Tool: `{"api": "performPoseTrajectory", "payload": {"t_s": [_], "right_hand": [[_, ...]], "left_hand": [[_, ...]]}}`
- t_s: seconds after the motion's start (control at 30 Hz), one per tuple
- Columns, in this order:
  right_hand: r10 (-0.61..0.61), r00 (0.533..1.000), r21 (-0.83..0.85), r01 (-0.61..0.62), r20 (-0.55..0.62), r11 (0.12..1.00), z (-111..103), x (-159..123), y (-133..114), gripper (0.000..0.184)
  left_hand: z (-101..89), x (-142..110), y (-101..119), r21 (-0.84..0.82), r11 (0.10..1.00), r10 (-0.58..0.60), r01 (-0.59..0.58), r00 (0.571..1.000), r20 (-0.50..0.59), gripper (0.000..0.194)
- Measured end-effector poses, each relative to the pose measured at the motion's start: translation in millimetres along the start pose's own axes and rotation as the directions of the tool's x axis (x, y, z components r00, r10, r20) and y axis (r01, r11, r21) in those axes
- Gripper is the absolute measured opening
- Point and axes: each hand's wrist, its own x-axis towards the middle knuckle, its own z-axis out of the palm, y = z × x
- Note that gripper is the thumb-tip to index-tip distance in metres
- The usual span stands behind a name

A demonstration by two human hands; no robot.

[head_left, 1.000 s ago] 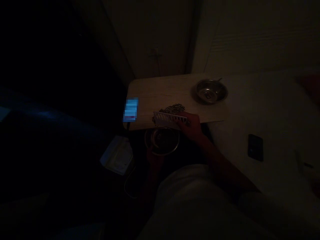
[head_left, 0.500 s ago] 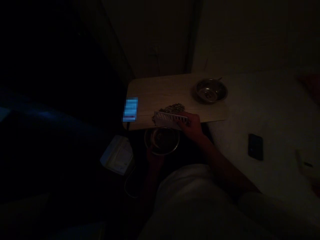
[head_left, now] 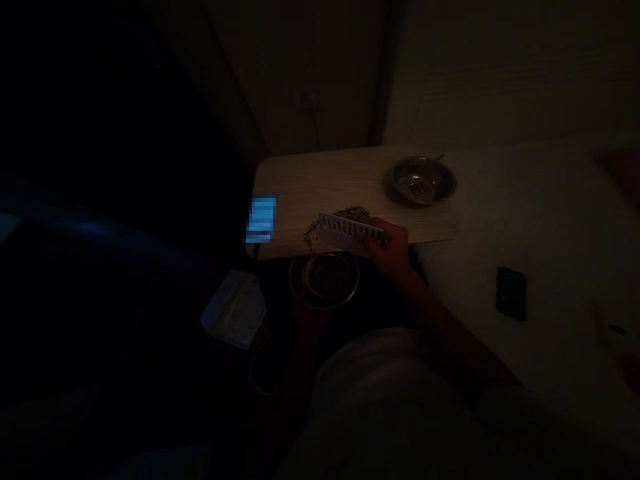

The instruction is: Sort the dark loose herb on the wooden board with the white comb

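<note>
My right hand [head_left: 393,248] is closed on one end of a pale flat strip with a row of slots [head_left: 345,235], held over the table's front edge. Small dark grains or seeds [head_left: 354,213], too dim to name exactly, lie in a loose pile just behind the strip. A few more are scattered by its left end. Below the edge, a round metal bowl [head_left: 327,308] rests in my left hand [head_left: 307,313], which grips its near left side. The fingers under the bowl are mostly hidden, and its contents are too dark to make out.
A second metal bowl [head_left: 423,193] stands at the right of the wooden table [head_left: 310,173]. At the left edge glows a lit screen [head_left: 261,219]. A dark phone [head_left: 511,294] lies on the pale surface at right. A pale box or packet [head_left: 237,310] is low on the left.
My right hand and the slotted strip have shifted a little right and away from me. More scattered grains show at the strip's left end. The bowl in my left hand has stayed put.
</note>
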Motion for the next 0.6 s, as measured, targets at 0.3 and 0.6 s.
{"api": "performPoseTrajectory", "payload": {"t_s": [0.3,0.6], "right_hand": [[-0.006,0.998,-0.002,0.006,0.056,1.0,1.9,-0.8,-0.8,0.019],[-0.027,0.996,0.016,0.025,0.09,1.0,4.4,-2.2,-3.9,0.018]], "left_hand": [[-2.2,2.9,1.6,0.014,1.0,-0.027,0.028,0.999,-0.043,0.037],[5.9,-3.1,1.7,0.0,1.0,-0.028,0.028,1.0,0.001,0.04]]}}
